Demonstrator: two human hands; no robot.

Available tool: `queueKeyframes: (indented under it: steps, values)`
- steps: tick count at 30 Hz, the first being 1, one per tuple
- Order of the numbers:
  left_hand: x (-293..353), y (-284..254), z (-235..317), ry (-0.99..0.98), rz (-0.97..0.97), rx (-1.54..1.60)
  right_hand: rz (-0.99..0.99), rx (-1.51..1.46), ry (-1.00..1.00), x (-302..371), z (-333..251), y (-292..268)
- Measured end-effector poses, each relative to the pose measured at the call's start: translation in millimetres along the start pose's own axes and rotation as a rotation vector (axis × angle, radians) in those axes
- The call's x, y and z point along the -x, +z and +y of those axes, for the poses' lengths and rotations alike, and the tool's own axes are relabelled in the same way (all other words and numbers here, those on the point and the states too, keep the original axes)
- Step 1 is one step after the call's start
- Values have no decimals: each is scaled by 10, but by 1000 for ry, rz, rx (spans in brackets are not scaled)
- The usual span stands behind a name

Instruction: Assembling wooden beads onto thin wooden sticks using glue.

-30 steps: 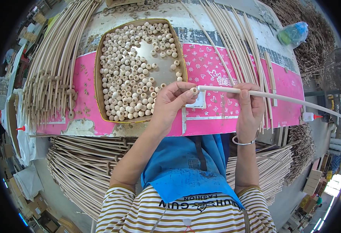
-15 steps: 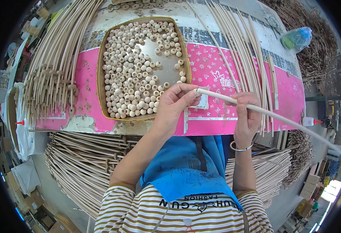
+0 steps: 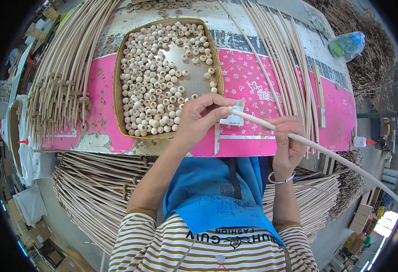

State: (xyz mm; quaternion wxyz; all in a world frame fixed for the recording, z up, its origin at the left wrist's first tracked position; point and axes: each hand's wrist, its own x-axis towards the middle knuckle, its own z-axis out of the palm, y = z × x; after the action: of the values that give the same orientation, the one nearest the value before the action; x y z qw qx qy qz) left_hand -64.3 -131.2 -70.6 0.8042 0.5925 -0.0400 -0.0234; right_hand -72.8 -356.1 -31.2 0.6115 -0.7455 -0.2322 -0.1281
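Note:
A long pale wooden rod [image 3: 328,152] slants from the middle of the view down to the right, and it looks bent near the rim. My right hand [image 3: 289,138] has its fingers wrapped round it a short way from its near end. At that end my left hand [image 3: 201,119] is closed, thumb and forefinger pinching the tip; whether they also hold something small is hidden. Just beyond the left fingers sits a small white dish [image 3: 238,120] on the pink table cover. A yellow-rimmed tray [image 3: 115,90] of round wooden beads [image 3: 156,86] with holes lies beside the left hand.
Rods with wooden discs [image 3: 60,88] lie bundled on the table's left, plain rods [image 3: 289,59] on its right. More rods [image 3: 94,186] are stacked below the table edge. A bottle with a red tip [image 3: 362,142] and a plastic bag [image 3: 346,44] are at the right.
The rod's far end has swung lower, so it slopes more steeply. My left hand has shifted slightly left and still pinches the near tip; the right hand keeps its grip.

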Motion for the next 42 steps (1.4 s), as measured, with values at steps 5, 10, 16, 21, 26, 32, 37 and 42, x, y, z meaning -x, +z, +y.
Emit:
queueKeyframes:
  steps: [5, 10, 16, 21, 26, 32, 37, 42]
  values:
    - [-21, 415, -112, -92, 197, 358, 369, -128, 68, 111, 87, 241]
    - [14, 726, -112, -20, 129, 415, 431, -307, 313, 268, 90, 303]
    - [-184, 563, -84, -43, 199, 397, 99, 405, 209, 695, -433, -502]
    - [-364, 132, 91, 66, 249, 265, -6, 1150, 88, 812, -482, -1216]
    - [-530, 158, 100, 39, 294, 30, 130, 885, 316, 1430, -279, -1408]
    - [-742, 155, 174, 78, 232, 66, 91, 790, 317, 1582, -221, -1356]
    - [-726, 951, 256, 3, -118, -43, 306, 571, 471, 2199, -204, -1532]
    - [-429, 1136, 48, -96, -200, -83, 1188, 332, 617, 2848, 10, -1832]
